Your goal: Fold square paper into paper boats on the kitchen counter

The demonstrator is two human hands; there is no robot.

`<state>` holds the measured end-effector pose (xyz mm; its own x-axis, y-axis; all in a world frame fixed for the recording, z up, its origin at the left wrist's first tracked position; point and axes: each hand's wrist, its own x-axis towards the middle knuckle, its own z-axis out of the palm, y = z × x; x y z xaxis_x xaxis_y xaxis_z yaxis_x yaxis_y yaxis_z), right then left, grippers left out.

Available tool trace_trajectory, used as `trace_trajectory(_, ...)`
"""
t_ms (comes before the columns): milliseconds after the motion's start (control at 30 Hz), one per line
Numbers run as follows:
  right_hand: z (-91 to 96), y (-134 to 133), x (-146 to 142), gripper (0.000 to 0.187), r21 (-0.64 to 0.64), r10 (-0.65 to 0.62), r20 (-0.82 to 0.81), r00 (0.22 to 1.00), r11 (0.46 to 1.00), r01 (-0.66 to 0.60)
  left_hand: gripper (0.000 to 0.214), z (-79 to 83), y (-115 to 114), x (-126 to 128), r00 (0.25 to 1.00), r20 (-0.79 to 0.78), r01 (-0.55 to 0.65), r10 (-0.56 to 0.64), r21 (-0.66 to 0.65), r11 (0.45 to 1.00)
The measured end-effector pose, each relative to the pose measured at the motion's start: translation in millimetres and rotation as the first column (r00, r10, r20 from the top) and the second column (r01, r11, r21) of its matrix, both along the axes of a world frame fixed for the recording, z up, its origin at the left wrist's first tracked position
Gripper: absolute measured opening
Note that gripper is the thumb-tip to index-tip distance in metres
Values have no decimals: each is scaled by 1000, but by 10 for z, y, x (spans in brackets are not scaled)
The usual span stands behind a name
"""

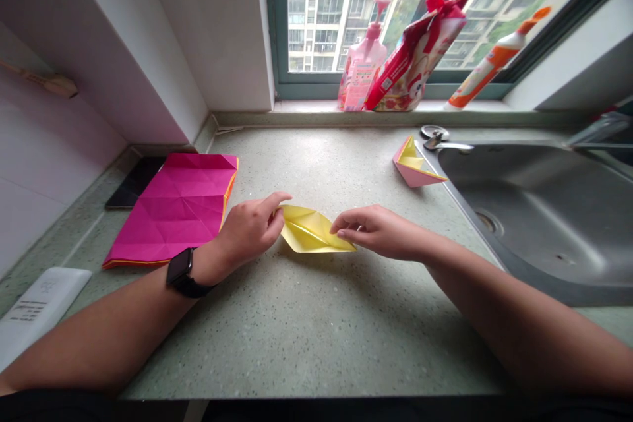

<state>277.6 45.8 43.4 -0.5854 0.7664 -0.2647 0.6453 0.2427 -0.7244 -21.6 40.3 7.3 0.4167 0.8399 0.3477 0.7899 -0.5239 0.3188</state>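
Note:
A folded yellow paper piece (312, 231) lies on the speckled counter (306, 323) between my hands. My left hand (250, 231), with a black watch on its wrist, pinches the paper's left end with curled fingers. My right hand (378, 231) presses and pinches the paper's right end, fingers close together. A finished folded paper boat (414, 165), pink outside and yellow inside, stands further back near the sink's edge.
A stack of creased magenta paper sheets (180, 206) lies at the left, a dark phone (134, 182) behind it. A white remote-like device (37, 308) is at front left. A steel sink (539, 211) fills the right. A pink pump bottle (362, 66), red pouch (418, 56) and orange-capped bottle (489, 62) stand on the sill.

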Motion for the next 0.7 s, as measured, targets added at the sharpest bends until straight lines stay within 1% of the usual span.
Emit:
trace_trajectory(133, -32, 15, 9, 26, -31, -10, -15, 1000, 999, 9, 37, 2, 1, 1, 1000, -3, 6, -6, 18, 1000)
trace_trajectory(433, -63, 22, 14, 25, -38, -18, -45, 999, 999, 16, 36, -13, 6, -9, 1000, 11, 11, -12, 22, 1000)
trace_trajectory(700, -91, 28, -12, 25, 8, -10, -28, 1000, 1000, 10, 35, -5, 4, -9, 1000, 16, 17, -17, 4, 1000)
